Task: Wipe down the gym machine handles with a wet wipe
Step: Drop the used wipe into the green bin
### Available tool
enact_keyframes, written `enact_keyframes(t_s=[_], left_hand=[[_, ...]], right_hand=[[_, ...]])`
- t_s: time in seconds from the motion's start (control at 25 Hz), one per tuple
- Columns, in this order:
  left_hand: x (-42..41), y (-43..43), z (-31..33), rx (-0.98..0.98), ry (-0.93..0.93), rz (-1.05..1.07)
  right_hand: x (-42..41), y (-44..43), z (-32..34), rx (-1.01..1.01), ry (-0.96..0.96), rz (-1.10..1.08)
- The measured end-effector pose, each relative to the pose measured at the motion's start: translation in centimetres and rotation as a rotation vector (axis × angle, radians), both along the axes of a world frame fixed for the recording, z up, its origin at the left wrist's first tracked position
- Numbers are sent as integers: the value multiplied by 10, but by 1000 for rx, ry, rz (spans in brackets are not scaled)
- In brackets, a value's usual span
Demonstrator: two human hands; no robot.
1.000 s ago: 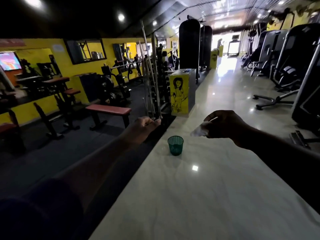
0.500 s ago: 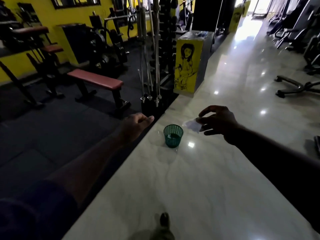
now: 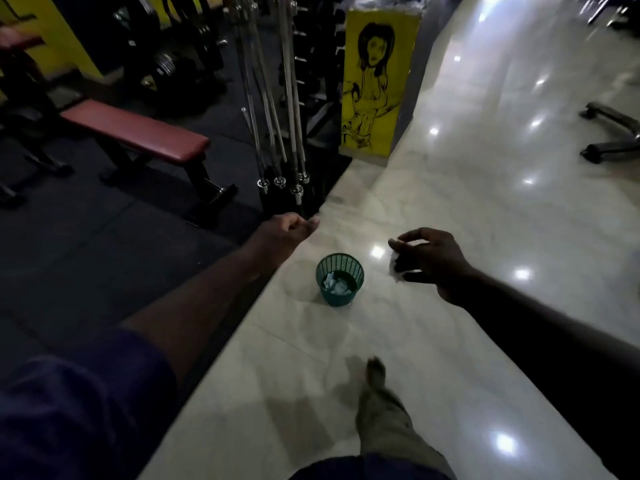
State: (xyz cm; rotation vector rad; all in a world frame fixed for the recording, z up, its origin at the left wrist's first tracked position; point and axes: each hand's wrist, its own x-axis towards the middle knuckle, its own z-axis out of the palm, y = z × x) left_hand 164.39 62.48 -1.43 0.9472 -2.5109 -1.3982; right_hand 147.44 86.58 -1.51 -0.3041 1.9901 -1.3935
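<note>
My right hand [image 3: 431, 259] hovers above the pale tiled floor and pinches a small white wet wipe [image 3: 394, 267] between thumb and fingers. The wipe shows only as a scrap at the fingertips. A small green mesh bin [image 3: 340, 279] stands on the floor to the left of that hand and below it, with several crumpled white wipes inside. My left hand [image 3: 284, 232] is stretched forward at the edge of the tiles, its fingers curled into a loose fist that holds nothing.
Upright steel barbells [image 3: 277, 98] stand in a rack ahead. A red flat bench [image 3: 138, 133] sits on the dark mat at left. A yellow painted pillar [image 3: 375, 84] rises behind the bin. Machine feet [image 3: 613, 133] lie at right. My foot [image 3: 384, 403] is below.
The view has tilted down and come closer to the bin. My right hand with the wipe has dropped lower, beside the bin. My foot has stepped into view.
</note>
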Motion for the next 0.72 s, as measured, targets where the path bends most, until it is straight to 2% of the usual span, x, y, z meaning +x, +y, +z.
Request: enact_keyframes(t_s=[0.16,0.36,0.52,0.72], left_hand=[[-101,-69,-74,90,-70,87],[-199,-131,-167,279,-263,227],[-243,-162,-238,372,-419,221],[-271,-189,-320,441,-467,198]], right_hand=[[-109,-86,-74,62,-114,11],[-214,-175,-183,303,-215,38],[-252,-227,-271,466,-203,141],[-265,-256,-404,512,-145,103]])
